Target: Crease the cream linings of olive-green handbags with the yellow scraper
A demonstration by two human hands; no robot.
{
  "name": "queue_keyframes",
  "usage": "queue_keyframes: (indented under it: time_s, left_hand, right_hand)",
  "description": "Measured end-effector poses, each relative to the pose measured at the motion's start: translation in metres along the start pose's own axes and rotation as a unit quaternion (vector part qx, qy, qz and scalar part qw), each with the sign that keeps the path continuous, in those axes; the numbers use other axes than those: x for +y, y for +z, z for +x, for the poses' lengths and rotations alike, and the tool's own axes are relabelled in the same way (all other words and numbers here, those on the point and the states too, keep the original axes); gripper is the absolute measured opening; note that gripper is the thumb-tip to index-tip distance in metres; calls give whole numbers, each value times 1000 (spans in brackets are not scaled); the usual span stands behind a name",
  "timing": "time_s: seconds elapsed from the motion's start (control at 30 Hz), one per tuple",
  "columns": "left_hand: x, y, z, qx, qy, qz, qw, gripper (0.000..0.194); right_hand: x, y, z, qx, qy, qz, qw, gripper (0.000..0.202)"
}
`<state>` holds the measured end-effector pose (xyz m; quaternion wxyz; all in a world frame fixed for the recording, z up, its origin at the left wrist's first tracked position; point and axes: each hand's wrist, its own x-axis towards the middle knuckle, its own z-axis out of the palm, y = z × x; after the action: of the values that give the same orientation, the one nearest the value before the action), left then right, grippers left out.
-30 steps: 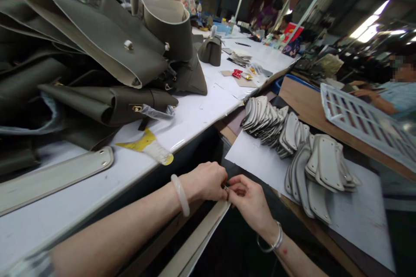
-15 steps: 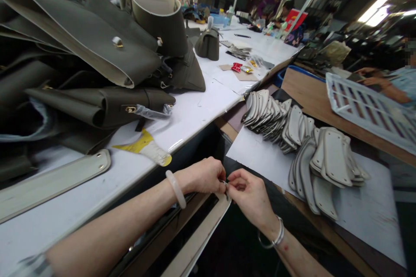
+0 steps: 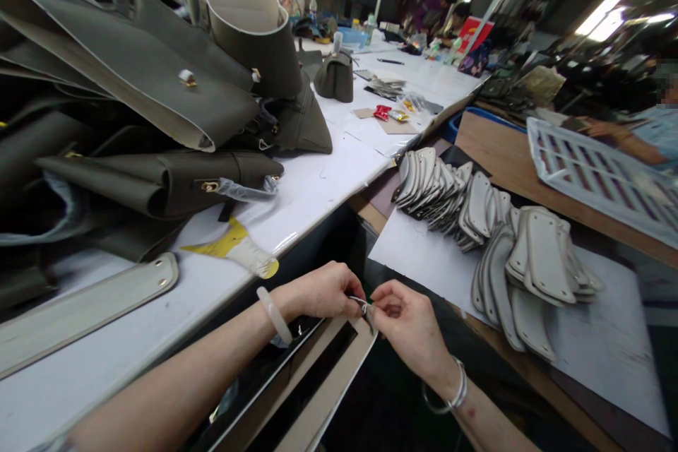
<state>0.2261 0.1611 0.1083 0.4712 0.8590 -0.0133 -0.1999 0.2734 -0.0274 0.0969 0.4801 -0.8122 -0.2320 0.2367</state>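
Observation:
My left hand (image 3: 331, 291), with a white bangle on the wrist, is closed in a pinch on a thin white cord (image 3: 364, 306). Facing it, my right hand (image 3: 405, 321) pinches the other side of the same cord, thumb against forefinger. A small loop or knot shows between the fingertips, too small to make out fully. The cord sits at the top corner of a pale-edged piece (image 3: 336, 385), seemingly a bag, with a long dark gap between its two pale strips. Its lower part runs out of view below my forearms.
Dark grey-green bags (image 3: 222, 106) are heaped on the white table (image 3: 312, 205) at left. A pale strap (image 3: 90, 311) and a yellow-white scrap (image 3: 238, 247) lie nearer. Stacked pale leather pieces (image 3: 543, 254) stand at right, before a white plastic crate (image 3: 598, 169). Other people work farther back.
My hands have drawn slightly apart, the left one shifting left, and more of the white cord shows between them. The dark gap in the pale-edged piece looks wider.

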Motion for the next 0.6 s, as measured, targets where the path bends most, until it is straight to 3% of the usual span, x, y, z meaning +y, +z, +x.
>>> queue_keyframes:
  time_s: [0.23,0.43,0.6]
  left_hand:
    - [3,6,-5,37,-2,-21,999,27]
    - [2,8,-7,39,3,-29,999,25]
    - [5,8,-8,43,6,-16,999,20]
  right_hand:
    - [-4,-3,-2,-22,-18,-14,1000,2]
    - [-10,-9,-1,-95,-13,-22,995,9]
    - [-12,-6,0,-85,-29,-99,991,16]
